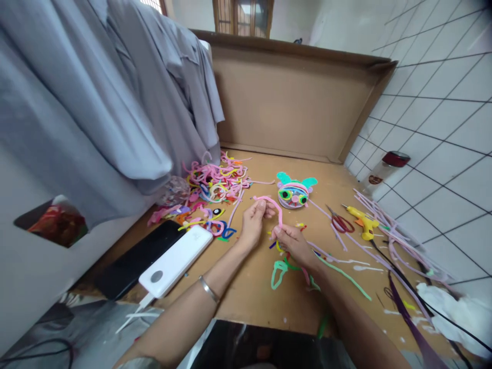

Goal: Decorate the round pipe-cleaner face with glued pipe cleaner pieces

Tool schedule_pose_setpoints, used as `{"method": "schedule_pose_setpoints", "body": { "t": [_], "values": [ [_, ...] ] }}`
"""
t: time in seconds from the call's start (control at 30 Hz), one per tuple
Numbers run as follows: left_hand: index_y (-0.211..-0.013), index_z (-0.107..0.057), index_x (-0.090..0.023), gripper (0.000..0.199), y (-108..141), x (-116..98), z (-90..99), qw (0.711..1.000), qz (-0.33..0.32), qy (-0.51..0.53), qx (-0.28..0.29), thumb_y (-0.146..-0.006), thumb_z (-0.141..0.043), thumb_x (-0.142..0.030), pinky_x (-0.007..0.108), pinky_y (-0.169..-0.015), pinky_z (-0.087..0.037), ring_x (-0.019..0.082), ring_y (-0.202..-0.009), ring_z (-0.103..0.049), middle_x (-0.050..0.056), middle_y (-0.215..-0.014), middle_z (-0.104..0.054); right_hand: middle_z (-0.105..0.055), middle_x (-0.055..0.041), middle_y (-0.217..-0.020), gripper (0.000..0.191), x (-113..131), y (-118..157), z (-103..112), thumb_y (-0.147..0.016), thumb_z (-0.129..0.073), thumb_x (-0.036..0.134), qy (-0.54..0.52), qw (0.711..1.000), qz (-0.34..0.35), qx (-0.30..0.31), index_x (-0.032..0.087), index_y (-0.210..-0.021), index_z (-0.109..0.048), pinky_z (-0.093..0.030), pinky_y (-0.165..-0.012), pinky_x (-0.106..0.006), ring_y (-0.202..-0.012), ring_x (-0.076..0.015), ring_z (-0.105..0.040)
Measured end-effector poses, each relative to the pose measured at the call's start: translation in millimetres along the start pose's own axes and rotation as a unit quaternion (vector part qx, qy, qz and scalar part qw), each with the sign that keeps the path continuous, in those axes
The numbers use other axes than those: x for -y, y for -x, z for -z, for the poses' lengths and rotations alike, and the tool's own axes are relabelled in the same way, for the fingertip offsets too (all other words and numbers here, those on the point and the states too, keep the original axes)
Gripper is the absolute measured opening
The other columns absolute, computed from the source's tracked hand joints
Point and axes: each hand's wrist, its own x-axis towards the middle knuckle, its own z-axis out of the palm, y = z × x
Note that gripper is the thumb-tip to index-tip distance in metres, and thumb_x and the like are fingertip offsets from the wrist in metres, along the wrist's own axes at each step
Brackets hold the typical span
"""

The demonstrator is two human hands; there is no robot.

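A fuzzy pink pipe cleaner (273,201), bent in an arch, runs between my two hands over the middle of the table. My left hand (255,218) pinches it near its left end, and my right hand (290,240) grips its lower right end. Just beyond them sits a round craft face (293,196) with green ears, yellow-and-green eyes and a pink nose. Bent green pipe cleaner pieces (279,273) lie near my right wrist. To the left spreads a tangled heap of mostly pink pipe cleaners (219,179).
A white power bank (176,260) and a black phone-like slab (142,259) lie at left. At right are red-handled scissors (342,222), a yellow glue gun (363,223) with its cord, lilac pipe cleaners (400,246) and a lidded jar (384,171). A cardboard wall (284,97) stands behind.
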Motion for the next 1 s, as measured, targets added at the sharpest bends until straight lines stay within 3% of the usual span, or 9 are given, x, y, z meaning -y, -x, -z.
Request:
{"method": "schedule_pose_setpoints", "body": {
  "t": [0.17, 0.3, 0.53, 0.8, 0.9, 1.0],
  "values": [
    [-0.092, -0.069, -0.013, 0.033, -6, -10, 0.5, 0.990, 0.054, 0.111, -0.063, -0.072, -0.075, -0.038, 0.018, -0.062, -0.045, 0.006, -0.061, -0.056, 0.001, -0.074, -0.066, -0.029, 0.0098, -0.049, 0.043, -2, 2, -1, -0.081, -0.059, 0.060, -0.021, 0.998, -0.037, 0.041, 0.018, -0.074, -0.058, -0.015, -0.042, -0.020, -0.043, -0.0058, -0.021],
    [-0.092, -0.069, -0.014, 0.028, -8, -18, 1.6, 0.983, 0.071, 0.145, -0.092, -0.071, -0.077, -0.031, 0.016, -0.060, -0.045, 0.005, -0.060, -0.056, 0.001, -0.076, -0.068, -0.026, 0.0117, -0.048, 0.043, 11, 5, -4, -0.079, -0.062, 0.060, -0.104, 0.989, -0.071, 0.076, 0.017, -0.073, -0.056, -0.011, -0.041, -0.021, -0.041, -0.0043, -0.014],
    [-0.088, -0.069, -0.014, 0.027, -13, -23, 5.9, 0.979, 0.067, 0.168, -0.090, -0.067, -0.081, -0.024, 0.013, -0.057, -0.044, 0.002, -0.056, -0.055, -0.001, -0.073, -0.067, -0.022, 0.0128, -0.047, 0.044, 27, 7, 2, -0.077, -0.066, 0.059, -0.168, 0.974, -0.101, 0.115, 0.017, -0.071, -0.055, -0.009, -0.039, -0.021, -0.039, -0.0032, -0.012],
    [-0.086, -0.069, -0.014, 0.020, -20, -28, 11.9, 0.967, 0.096, 0.224, -0.073, -0.073, -0.078, -0.026, 0.015, -0.057, -0.047, 0.005, -0.060, -0.060, 0.001, -0.075, -0.069, -0.019, 0.0122, -0.048, 0.039, 46, 10, 15, -0.079, -0.067, 0.055, -0.269, 0.947, -0.122, 0.125, 0.018, -0.075, -0.056, -0.012, -0.038, -0.019, -0.041, -0.0039, -0.010],
    [-0.087, -0.068, -0.015, 0.013, -22, -30, 14.8, 0.954, 0.140, 0.250, -0.090, -0.077, -0.074, -0.022, 0.016, -0.056, -0.048, 0.007, -0.062, -0.062, 0.001, -0.077, -0.070, -0.018, 0.0122, -0.049, 0.034, 47, 15, 7, -0.078, -0.070, 0.050, -0.286, 0.941, -0.130, 0.125, 0.018, -0.077, -0.056, -0.012, -0.038, -0.018, -0.042, -0.0040, -0.009],
    [-0.084, -0.066, -0.015, 0.006, -26, -33, 14.9, 0.939, 0.171, 0.270, -0.128, -0.080, -0.070, -0.017, 0.017, -0.058, -0.049, 0.007, -0.063, -0.062, 0.001, -0.074, -0.068, -0.018, 0.0127, -0.050, 0.032, 40, 21, -14, -0.079, -0.069, 0.047, -0.285, 0.946, -0.120, 0.102, 0.019, -0.078, -0.053, -0.012, -0.038, -0.018, -0.041, -0.0039, -0.009]
  ]
}}
